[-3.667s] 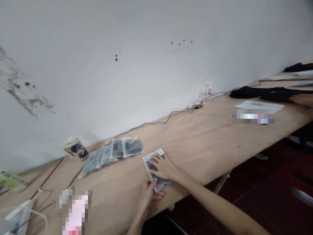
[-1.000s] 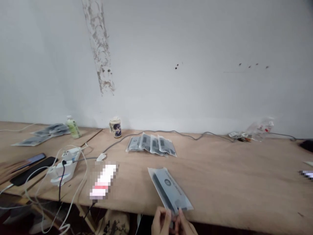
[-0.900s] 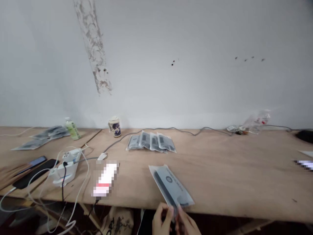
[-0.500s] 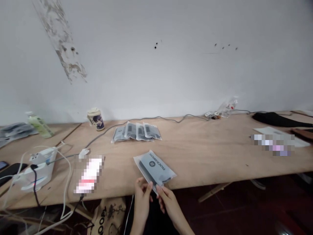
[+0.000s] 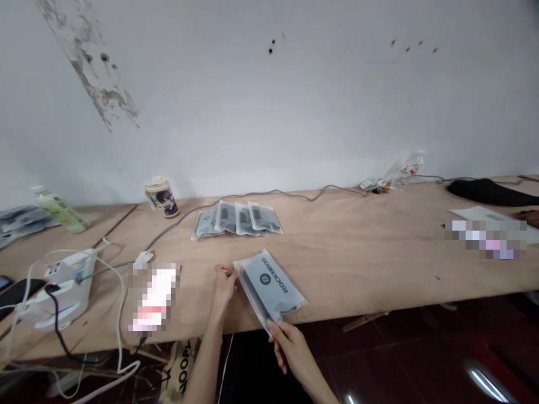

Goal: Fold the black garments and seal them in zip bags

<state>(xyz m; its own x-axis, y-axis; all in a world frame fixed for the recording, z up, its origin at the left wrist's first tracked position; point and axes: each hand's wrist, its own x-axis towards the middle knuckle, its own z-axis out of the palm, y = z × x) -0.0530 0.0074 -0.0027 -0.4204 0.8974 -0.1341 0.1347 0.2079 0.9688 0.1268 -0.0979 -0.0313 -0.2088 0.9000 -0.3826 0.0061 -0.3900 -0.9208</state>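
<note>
A frosted plastic pouch [image 5: 272,283] is being held at the near edge of a wooden table [image 5: 357,247], in front of a row of four similar pouches [image 5: 246,219]. By the left hand [image 5: 226,282], the pouch's far left corner is being pinched between thumb and fingers; by the right hand [image 5: 290,345], the near corner is being pinched, the lower fingers loosely curled. A moment ago both hands were being kept together at that near corner; now they are being held apart, so one long edge is being gripped at both ends and the pouch, it seems, is being kept steadier. Whether its weight is being borne by the table cannot be told. On it, "ROCKBROS" is being shown in dark capitals beside a round emblem. Left of the row, a cartoon figure is being displayed on a paper cup [image 5: 163,199]; farther left, a bottle [image 5: 61,210] is being seen with its label unreadable. Under the table, left of the row, letters resembling "NOOPY" are being shown on a tan bag [image 5: 184,365].
</note>
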